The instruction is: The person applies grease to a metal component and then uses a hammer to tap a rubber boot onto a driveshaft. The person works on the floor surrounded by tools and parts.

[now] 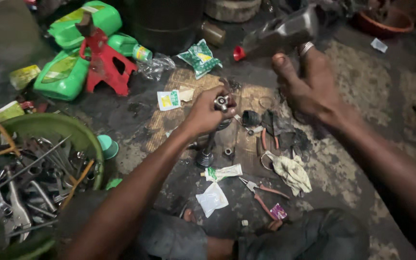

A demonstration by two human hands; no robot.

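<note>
Hammer (280,32) raised over shaft (211,137) on floor (362,120).
Left hand (207,113) closed round shaft top, steadying it upright; right hand (309,84) gripping hammer handle, poised above for striking.

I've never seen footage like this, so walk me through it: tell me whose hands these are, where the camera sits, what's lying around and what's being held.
There is one picture, from a camera worn on a person's head, looking down at their own two bare hands above a dirty workshop floor. The left hand grips a metal shaft stood upright, its shiny joint end at the top. The right hand, wearing a ring, holds a hammer raised and blurred. On the floor lie pliers, a dirty rag, small packets, a red jack stand and green plastic cans. A green bowl at the left is full of tools.
</note>
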